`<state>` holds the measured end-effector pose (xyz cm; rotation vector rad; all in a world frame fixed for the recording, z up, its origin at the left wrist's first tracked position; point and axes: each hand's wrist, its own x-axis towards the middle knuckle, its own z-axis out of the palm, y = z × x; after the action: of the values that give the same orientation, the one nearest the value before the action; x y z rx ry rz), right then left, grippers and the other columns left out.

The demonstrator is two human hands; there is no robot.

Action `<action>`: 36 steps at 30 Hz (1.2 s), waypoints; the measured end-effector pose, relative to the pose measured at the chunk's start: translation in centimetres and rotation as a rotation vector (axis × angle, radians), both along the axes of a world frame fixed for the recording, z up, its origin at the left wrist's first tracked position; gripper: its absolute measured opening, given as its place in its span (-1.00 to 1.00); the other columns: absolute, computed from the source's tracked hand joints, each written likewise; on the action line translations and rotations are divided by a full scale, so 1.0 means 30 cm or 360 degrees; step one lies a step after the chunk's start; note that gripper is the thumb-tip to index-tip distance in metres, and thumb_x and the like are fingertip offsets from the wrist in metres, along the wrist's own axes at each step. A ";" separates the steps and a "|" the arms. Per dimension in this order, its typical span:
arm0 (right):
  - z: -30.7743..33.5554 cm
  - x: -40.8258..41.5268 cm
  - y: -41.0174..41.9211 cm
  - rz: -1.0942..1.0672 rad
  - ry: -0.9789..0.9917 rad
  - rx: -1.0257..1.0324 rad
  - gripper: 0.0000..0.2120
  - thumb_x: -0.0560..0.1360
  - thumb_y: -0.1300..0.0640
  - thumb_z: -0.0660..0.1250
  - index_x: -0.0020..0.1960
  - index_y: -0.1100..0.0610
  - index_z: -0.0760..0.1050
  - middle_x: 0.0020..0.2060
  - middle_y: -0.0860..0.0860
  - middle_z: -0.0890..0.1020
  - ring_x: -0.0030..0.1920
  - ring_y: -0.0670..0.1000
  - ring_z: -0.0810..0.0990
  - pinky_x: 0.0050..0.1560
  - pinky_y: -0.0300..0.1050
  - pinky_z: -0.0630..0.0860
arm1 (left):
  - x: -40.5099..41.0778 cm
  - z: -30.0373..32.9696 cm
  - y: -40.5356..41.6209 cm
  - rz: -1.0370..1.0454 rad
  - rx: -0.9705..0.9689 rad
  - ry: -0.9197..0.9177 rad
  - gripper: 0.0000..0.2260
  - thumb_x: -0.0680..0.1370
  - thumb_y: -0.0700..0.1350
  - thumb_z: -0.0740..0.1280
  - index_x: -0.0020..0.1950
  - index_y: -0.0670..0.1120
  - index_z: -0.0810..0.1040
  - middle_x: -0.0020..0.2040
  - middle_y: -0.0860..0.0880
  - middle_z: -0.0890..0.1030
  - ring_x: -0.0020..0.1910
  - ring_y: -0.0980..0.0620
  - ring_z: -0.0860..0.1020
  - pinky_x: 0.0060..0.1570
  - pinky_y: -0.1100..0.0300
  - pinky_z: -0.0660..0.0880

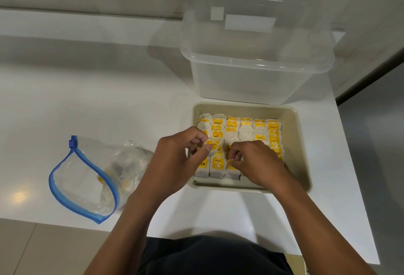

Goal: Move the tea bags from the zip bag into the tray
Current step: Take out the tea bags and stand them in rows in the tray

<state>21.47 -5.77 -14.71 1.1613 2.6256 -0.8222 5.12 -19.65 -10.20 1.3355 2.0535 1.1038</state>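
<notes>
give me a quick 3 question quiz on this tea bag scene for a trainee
1. True or false: the zip bag lies open on the counter, to the left of the tray.
2. Which hand pinches a tea bag above the rows? A) left hand B) right hand C) neither
3. Fill in: behind the tray stands a clear plastic ____.

Key
1. true
2. A
3. tub, with nothing visible inside it
</notes>
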 end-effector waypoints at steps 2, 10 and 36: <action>-0.003 -0.001 -0.002 0.0017 0.0021 0.0041 -0.94 0.50 0.05 0.39 -0.03 -0.08 0.59 -0.11 -0.13 0.66 -0.04 -0.03 0.59 -0.12 -0.07 0.56 | 0.002 -0.006 0.002 -0.0011 -0.0001 -0.0007 -0.94 0.53 -0.08 0.46 -0.09 0.03 0.60 -0.25 0.20 0.58 -0.23 0.10 0.53 -0.29 0.46 0.31; 0.053 0.053 0.006 -0.0317 0.0617 -0.0001 -0.89 0.53 0.06 0.42 0.02 -0.12 0.61 -0.13 -0.25 0.65 -0.30 -0.20 0.56 -0.22 -0.27 0.47 | 0.015 -0.028 0.026 -0.0076 0.0006 0.0113 -0.95 0.50 -0.04 0.50 -0.11 0.10 0.66 -0.22 0.21 0.59 -0.24 0.05 0.53 -0.18 0.27 0.45; 0.050 0.147 0.025 -0.0024 0.0010 -0.0251 -0.90 0.45 0.07 0.46 -0.24 -0.05 0.60 -0.38 -0.17 0.63 -0.24 -0.18 0.59 -0.13 -0.08 0.58 | 0.045 -0.051 0.035 -0.0069 0.0108 0.0333 -0.89 0.56 -0.11 0.43 0.02 0.09 0.67 -0.15 0.20 0.60 -0.24 0.12 0.49 -0.15 0.18 0.50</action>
<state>25.87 -5.01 -13.23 1.1394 2.5065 -1.0166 6.46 -18.60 -11.74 1.5810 2.1383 1.0627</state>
